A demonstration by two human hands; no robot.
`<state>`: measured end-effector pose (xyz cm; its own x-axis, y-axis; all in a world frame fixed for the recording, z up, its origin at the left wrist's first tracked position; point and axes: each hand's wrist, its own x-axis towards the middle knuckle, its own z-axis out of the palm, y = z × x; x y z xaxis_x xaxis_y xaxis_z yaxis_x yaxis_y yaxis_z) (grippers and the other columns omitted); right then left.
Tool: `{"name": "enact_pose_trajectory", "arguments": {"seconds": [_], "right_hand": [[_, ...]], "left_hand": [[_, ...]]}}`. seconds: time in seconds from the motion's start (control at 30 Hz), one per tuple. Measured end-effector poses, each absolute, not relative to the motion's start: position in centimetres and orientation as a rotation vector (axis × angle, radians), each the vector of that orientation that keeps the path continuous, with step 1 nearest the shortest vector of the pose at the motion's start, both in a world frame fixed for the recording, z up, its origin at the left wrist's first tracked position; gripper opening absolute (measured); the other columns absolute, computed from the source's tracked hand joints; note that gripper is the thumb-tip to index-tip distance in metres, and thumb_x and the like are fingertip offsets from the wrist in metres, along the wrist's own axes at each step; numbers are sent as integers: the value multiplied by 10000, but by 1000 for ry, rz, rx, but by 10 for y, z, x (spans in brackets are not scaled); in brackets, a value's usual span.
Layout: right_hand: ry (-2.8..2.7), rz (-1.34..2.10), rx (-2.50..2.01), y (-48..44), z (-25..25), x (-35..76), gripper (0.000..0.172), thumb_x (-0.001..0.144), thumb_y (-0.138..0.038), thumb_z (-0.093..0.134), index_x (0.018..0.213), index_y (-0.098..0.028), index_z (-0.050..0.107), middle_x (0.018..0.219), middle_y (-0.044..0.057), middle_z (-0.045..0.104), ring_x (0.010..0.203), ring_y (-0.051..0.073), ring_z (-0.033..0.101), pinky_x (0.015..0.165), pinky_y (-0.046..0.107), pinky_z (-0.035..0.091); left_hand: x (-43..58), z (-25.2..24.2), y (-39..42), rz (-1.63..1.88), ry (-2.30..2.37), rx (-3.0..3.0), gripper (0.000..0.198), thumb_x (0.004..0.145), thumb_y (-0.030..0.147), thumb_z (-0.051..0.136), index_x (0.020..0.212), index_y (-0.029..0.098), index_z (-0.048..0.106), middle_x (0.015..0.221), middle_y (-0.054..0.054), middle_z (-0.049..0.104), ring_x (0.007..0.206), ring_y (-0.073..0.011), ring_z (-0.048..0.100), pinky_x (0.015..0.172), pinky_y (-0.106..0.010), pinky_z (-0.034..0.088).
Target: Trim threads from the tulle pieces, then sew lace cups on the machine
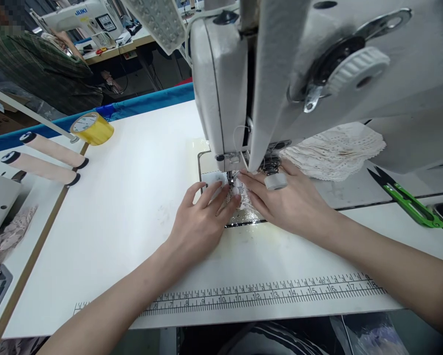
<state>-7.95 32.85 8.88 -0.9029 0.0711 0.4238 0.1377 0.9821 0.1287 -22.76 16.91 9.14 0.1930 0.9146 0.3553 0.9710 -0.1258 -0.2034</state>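
Observation:
A piece of white lace (245,197) lies under the presser foot (230,177) of the sewing machine (221,98). My left hand (201,217) rests beside the needle with fingers spread, its fingertips on the metal plate and the edge of the lace. From the right, my right hand (291,199) lies over the lace with its fingers stretched toward the needle. Part of that hand is behind a white round knob (275,181) on the machine. Behind it, a stack of white lace pieces (335,150) sits under the machine arm.
Green thread snips (409,199) lie at the right. Two pale thread cones (40,167) and a yellow tape roll (91,129) are at the left. A printed ruler (258,296) runs along the front edge. A person in a plaid shirt (36,69) is at the back left near another machine (84,19).

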Motion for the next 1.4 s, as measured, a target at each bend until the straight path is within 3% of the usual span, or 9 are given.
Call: {"name": "enact_pose_trajectory", "arguments": {"seconds": [0.4,0.47,0.57,0.73,0.83,1.0,1.4], "right_hand": [[-2634,-232,-98,328,89,-77,286,918,-138,475,788,-164,728,925,92,744,1077,260,594,1047,462,375],[-2606,-199,-67,325,89,-77,283,920,-109,465,836,-166,728,894,75,743,1009,236,613,994,431,407],[-2592,-117,-6,319,89,-76,291,923,-68,436,939,-148,715,916,66,740,846,188,625,801,349,461],[-2599,-77,-22,315,87,-74,282,913,-59,433,997,-113,697,907,84,727,731,172,599,618,310,428],[-2627,-106,-14,315,87,-73,309,882,-36,454,1062,-117,691,940,88,727,778,186,614,636,311,441],[-2623,-85,70,317,87,-72,281,888,-20,467,976,-150,700,980,58,729,810,169,620,705,308,471],[-2627,-113,109,319,87,-72,230,880,-16,511,949,-130,699,942,49,731,903,187,632,706,315,473]], "left_hand": [[-219,93,169,-173,-1760,-2021,360,898,68,506,1237,133,610,1209,-121,712,1175,-268,619,959,-457,402],[-219,92,169,-175,-1767,-2007,356,897,68,513,1230,138,618,1223,-118,706,1162,-264,625,957,-459,408],[-218,91,169,-187,-1770,-1982,323,890,67,527,1181,138,647,1206,-105,715,1135,-270,636,962,-465,424],[-223,89,168,-331,-1719,-2048,285,887,85,564,1153,119,659,1142,-81,742,1078,-245,663,1021,-470,436],[-225,91,166,-377,-1677,-2071,267,881,88,576,1131,116,667,1125,-69,751,1050,-239,673,1013,-473,452],[-223,95,166,-418,-1631,-2083,200,872,67,581,1023,113,704,1042,-60,772,982,-230,690,963,-462,479],[-222,94,167,-441,-1638,-2085,212,868,47,572,1017,89,717,1015,-49,777,939,-214,690,957,-452,458]]}}
